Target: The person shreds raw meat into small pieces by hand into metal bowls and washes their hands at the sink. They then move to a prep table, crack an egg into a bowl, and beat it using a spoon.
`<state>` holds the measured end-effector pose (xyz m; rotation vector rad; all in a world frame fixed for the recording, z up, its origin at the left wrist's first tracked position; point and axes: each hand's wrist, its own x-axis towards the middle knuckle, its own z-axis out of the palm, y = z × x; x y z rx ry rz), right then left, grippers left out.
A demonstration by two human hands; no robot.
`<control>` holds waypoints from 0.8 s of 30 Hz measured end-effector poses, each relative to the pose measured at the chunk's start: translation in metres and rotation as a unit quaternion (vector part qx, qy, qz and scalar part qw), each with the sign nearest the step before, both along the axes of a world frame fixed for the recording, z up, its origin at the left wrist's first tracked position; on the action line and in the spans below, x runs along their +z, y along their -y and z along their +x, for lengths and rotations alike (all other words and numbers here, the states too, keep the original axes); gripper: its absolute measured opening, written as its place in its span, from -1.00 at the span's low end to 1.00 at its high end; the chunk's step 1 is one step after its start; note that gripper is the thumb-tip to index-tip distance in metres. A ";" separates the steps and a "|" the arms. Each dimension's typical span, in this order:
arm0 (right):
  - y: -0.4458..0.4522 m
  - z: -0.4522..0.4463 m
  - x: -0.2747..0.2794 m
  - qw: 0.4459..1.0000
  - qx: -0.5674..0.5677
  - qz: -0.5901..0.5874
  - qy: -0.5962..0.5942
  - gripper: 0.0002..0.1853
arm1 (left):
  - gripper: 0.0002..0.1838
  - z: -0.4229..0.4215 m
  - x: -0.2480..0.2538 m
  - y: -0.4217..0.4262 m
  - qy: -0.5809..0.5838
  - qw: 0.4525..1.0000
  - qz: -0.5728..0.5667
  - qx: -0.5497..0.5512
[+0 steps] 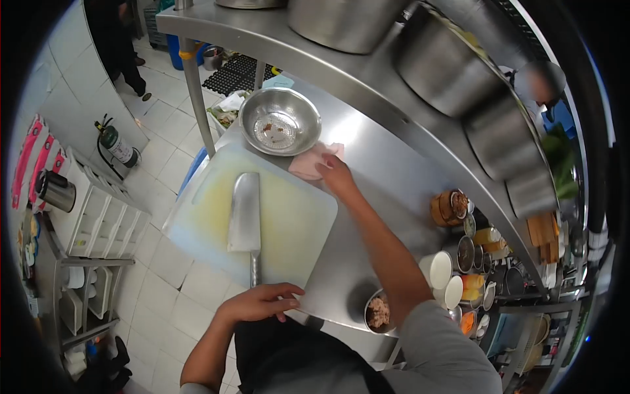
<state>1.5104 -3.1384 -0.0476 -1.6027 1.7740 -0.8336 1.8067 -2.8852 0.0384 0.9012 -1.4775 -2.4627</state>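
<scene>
Cloth (304, 165) beside bowl (307, 125); cleaver (245, 213) on board (295, 217)

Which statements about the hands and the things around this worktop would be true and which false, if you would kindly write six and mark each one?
1. The cleaver lies on the cutting board. True.
2. The right hand is touching the pink cloth. True.
3. The left hand is holding the metal bowl. False: it is near the end of the cleaver's handle, and the bowl stands at the board's far side.
4. The bowl is full to the rim. False: only a few brown bits show in the bottom.
5. Metal pots stand on the shelf above the worktop. True.
6. The fire extinguisher stands on the worktop. False: it is by the tiled wall.
</scene>
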 end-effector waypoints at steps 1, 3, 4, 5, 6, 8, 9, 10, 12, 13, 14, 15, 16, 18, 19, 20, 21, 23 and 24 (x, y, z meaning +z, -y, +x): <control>0.013 0.016 -0.015 0.998 -0.017 -0.023 -0.062 -0.43 | -0.50 0.010 0.008 0.013 0.007 1.000 0.005 0.021; 0.029 0.036 -0.034 0.980 -0.052 -0.069 -0.181 -0.37 | -0.52 0.025 -0.007 0.027 0.009 0.997 0.012 0.070; 0.037 0.034 -0.037 0.989 -0.059 -0.034 -0.135 -0.39 | -0.52 0.034 -0.012 0.032 0.010 0.997 0.020 0.076; 0.044 0.030 -0.033 0.994 -0.066 0.001 -0.088 -0.41 | -0.52 0.042 -0.013 0.036 0.010 0.996 0.028 0.082; 0.044 0.027 -0.022 0.996 -0.072 0.038 -0.040 -0.43 | -0.51 0.049 -0.012 0.036 0.010 0.995 0.037 0.088; 0.015 0.002 0.013 0.994 -0.107 -0.009 0.031 -0.56 | -0.50 0.070 -0.001 0.036 0.009 0.996 0.035 0.077; -0.003 -0.018 0.026 0.990 -0.127 -0.037 0.053 -0.57 | -0.49 0.079 0.001 0.036 0.009 0.997 0.030 0.075; -0.024 -0.049 0.037 0.984 -0.157 -0.060 0.052 -0.58 | -0.48 0.088 -0.001 0.034 -0.009 0.995 0.045 0.089; -0.066 -0.119 0.046 0.969 -0.232 -0.087 0.015 -0.61 | -0.46 0.104 -0.009 0.022 -0.043 0.989 0.075 0.119; -0.081 -0.154 0.044 0.959 -0.270 -0.086 -0.023 -0.62 | -0.44 0.108 -0.011 0.015 -0.039 0.987 0.077 0.138; -0.091 -0.188 0.038 0.949 -0.299 -0.070 -0.071 -0.63 | -0.43 0.111 -0.014 0.008 -0.037 0.983 0.088 0.156; -0.094 -0.218 0.028 0.939 -0.318 -0.044 -0.126 -0.64 | -0.43 0.114 -0.016 0.001 -0.033 0.979 0.101 0.173; -0.092 -0.242 0.015 0.927 -0.330 -0.014 -0.179 -0.64 | -0.42 0.116 -0.018 -0.007 -0.030 0.975 0.113 0.189; -0.066 -0.273 -0.016 0.908 -0.308 0.049 -0.281 -0.66 | -0.40 0.115 -0.020 -0.021 -0.051 0.970 0.117 0.208; -0.045 -0.277 -0.033 0.900 -0.277 0.073 -0.328 -0.67 | -0.40 0.113 -0.020 -0.026 -0.054 0.968 0.123 0.212; -0.020 -0.273 -0.051 0.894 -0.224 0.086 -0.378 -0.67 | -0.39 0.112 -0.018 -0.030 -0.055 0.966 0.130 0.214; 0.007 -0.261 -0.070 0.884 -0.159 0.087 -0.430 -0.68 | -0.40 0.110 -0.015 -0.030 -0.054 0.966 0.127 0.220; 0.062 -0.202 -0.097 0.875 -0.019 0.024 -0.484 -0.68 | -0.42 0.104 -0.010 -0.022 -0.053 0.965 0.122 0.227; 0.074 -0.163 -0.094 0.884 0.020 -0.012 -0.467 -0.68 | -0.43 0.100 -0.009 -0.015 -0.055 0.964 0.119 0.230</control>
